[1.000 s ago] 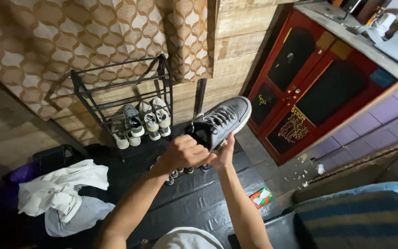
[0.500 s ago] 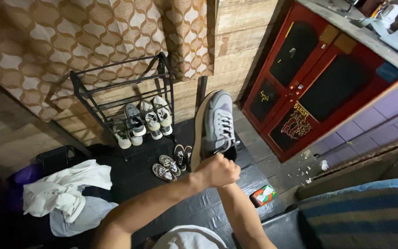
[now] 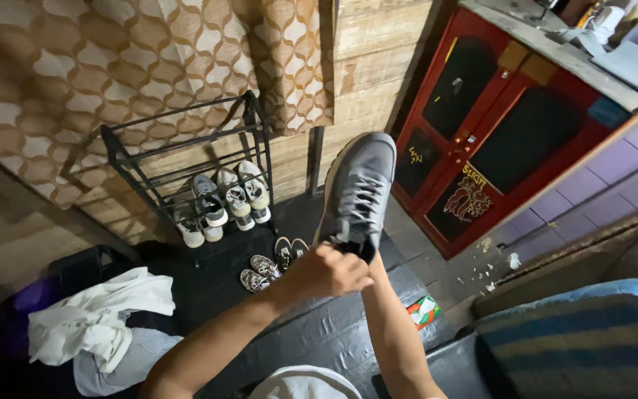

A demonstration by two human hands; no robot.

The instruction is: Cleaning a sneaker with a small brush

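Grey sneaker [image 3: 359, 193] is being held up in the air over the dark floor [image 3: 319, 332], toe pointing up and away, laces facing the camera. Grey mesh upper, grey laces, pale sole edge showing along the left side, dark opening at the heel end.

Left hand [image 3: 326, 272] is gripping the heel end, fingers [image 3: 348, 275] curled tight around the collar. Right hand is sitting behind the left hand and the shoe; only the forearm is showing, so I cannot tell how its fingers are set.

Containers: black metal shoe rack [image 3: 186, 159] is standing against the wooden wall under a brown patterned curtain [image 3: 112, 66]. Its lower tier is holding pairs of grey-and-white sneakers [image 3: 223, 203], toes down; upper tiers look bare. Pair of patterned sandals [image 3: 271, 262] is lying on the floor just in front of the rack.

Further out: heap of white cloth [image 3: 94, 318] is lying at lower left, partly over a striped grey piece. Red cabinet [image 3: 496, 148] with dark door panels is standing to the right, doors shut. Small green-and-red packet [image 3: 424, 310] is lying on the floor near the right forearm. Blue striped cushion [image 3: 577, 340] is at lower right.
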